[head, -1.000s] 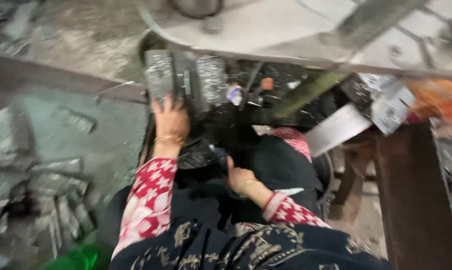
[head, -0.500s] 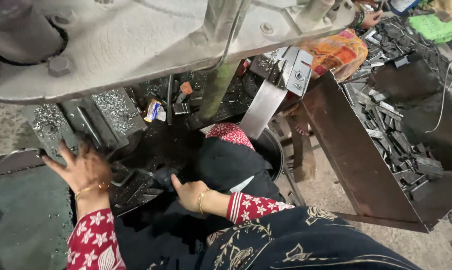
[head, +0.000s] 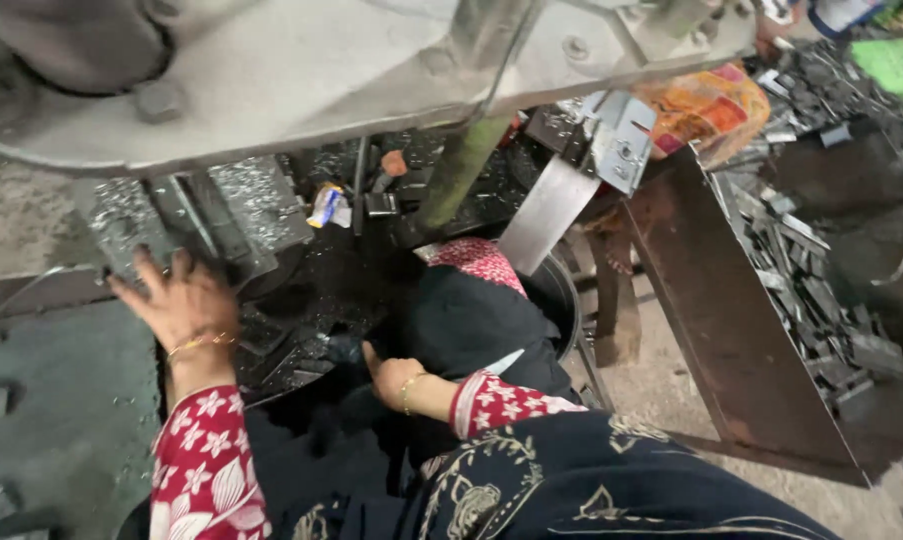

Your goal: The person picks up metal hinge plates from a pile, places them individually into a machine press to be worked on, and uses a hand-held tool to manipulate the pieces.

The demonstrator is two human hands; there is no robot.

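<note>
Scrap-metal pieces [head: 301, 345], dark and oily, lay heaped under the machine's grey plate [head: 301, 70], just right of the left hand [head: 183, 305] and just ahead of the right hand [head: 391, 378]. Left hand seen fingers spread wide, palm down, pressed flat at the heap's left edge beside the glittering shavings [head: 256, 200]. Right hand seen lower and nearer the body, fingers curled into the dark pile; whether pinching a piece, impossible to tell. No clear long axis among the jumbled pieces. Further right, a green post [head: 456, 170], a slanted steel strip [head: 546, 215], then a rusty bin [head: 711, 310] of cut metal blanks [head: 811, 300] over bare concrete floor [head: 651, 390].
</note>
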